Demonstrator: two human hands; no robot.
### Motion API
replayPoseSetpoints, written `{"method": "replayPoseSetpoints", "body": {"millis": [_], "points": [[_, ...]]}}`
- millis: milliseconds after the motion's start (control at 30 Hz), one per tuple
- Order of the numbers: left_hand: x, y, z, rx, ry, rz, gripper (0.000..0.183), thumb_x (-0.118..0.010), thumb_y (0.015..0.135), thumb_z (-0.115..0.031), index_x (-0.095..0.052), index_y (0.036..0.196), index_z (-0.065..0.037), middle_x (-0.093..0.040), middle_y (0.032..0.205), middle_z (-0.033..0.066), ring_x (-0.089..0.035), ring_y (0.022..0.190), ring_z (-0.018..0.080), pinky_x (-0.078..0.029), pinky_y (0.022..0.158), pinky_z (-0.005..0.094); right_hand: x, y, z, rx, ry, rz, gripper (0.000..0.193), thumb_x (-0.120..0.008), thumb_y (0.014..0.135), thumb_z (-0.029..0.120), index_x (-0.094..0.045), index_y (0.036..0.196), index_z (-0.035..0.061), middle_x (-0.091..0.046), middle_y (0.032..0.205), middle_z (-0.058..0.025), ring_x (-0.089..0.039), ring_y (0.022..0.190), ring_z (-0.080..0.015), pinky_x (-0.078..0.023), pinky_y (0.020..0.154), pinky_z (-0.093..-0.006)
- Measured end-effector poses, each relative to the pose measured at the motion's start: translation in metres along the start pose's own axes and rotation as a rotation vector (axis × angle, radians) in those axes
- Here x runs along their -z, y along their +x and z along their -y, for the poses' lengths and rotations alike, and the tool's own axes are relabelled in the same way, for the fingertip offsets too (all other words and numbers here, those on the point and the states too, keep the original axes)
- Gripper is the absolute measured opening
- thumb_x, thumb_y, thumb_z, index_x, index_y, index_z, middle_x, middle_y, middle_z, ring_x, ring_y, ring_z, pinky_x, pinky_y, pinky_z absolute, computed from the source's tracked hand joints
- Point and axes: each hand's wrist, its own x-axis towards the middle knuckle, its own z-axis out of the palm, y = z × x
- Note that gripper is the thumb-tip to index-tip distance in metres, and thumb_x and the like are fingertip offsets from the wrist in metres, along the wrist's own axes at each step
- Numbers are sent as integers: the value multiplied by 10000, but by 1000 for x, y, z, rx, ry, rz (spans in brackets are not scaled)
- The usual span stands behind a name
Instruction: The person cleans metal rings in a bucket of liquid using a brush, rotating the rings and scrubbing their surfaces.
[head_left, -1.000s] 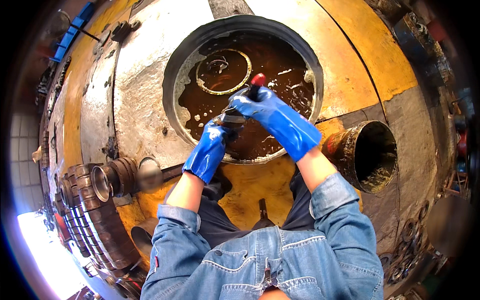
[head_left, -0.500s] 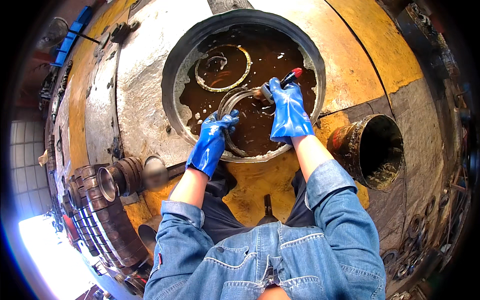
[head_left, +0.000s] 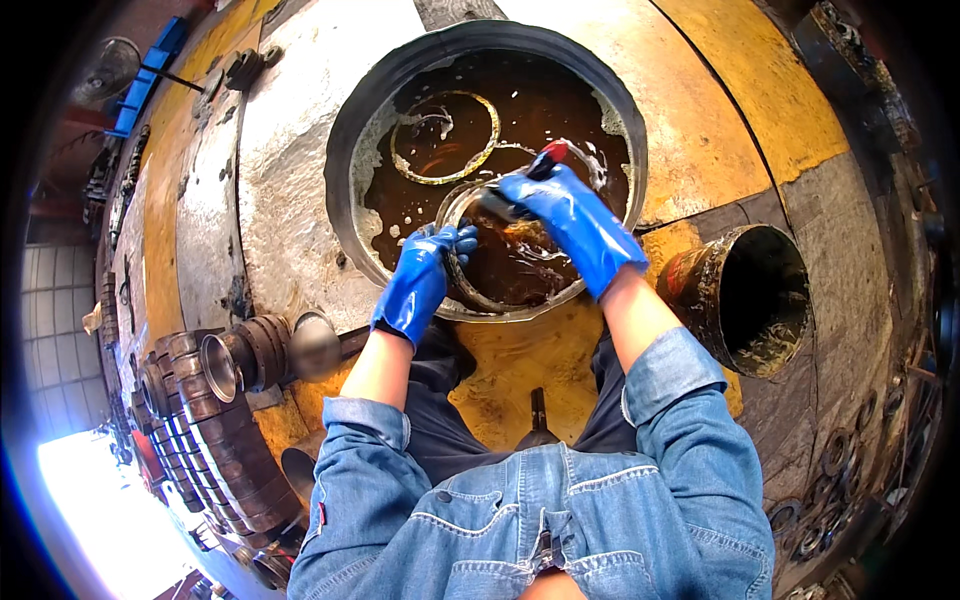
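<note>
Crouching over a round black tub (head_left: 345,150) of murky brown liquid, the person wears glossy blue rubber gloves and a denim jacket. No packages, labels or signs can be made out; the only colour markings are worn yellow paint patches on the floor (head_left: 720,90) along the tub's right side and under the knees. The left hand (head_left: 420,280) is clamped on the near-left edge of a large metal ring (head_left: 470,290), which sits partly sunk at the tub's near edge, its lower arc blurred by foam. The right hand (head_left: 565,215) is closed around a dark brush with a red end (head_left: 540,165), held over the ring's far side; the bristles are hidden. A second, brassy ring (head_left: 445,140) lies under the liquid toward the tub's far-left side. A rusty can (head_left: 745,300) stands open just right of the tub. Ribbed metal rings (head_left: 210,400) are stacked at the left, their far end cut off in glare.
</note>
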Motion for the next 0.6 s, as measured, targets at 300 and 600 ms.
{"method": "replayPoseSetpoints", "body": {"millis": [300,600], "points": [[-11,-1,5,-80,113,-96,302,-638,1022,-103,-662,1293,28,-755,1157,120,-728,986,179,-573,867,309,-15,24,-4,56,-56,-102,241,-747,885,282,-793,910,47,-756,799,-104,-696,734,-194,-552,747,-344],[17,20,12,11,118,-49,410,-664,901,61,-671,1310,35,-756,1172,126,-731,950,180,-575,833,301,-41,-11,31,93,-421,167,408,-739,881,434,-772,1113,101,-791,1007,-122,-747,955,-262,-570,882,-377]]}}
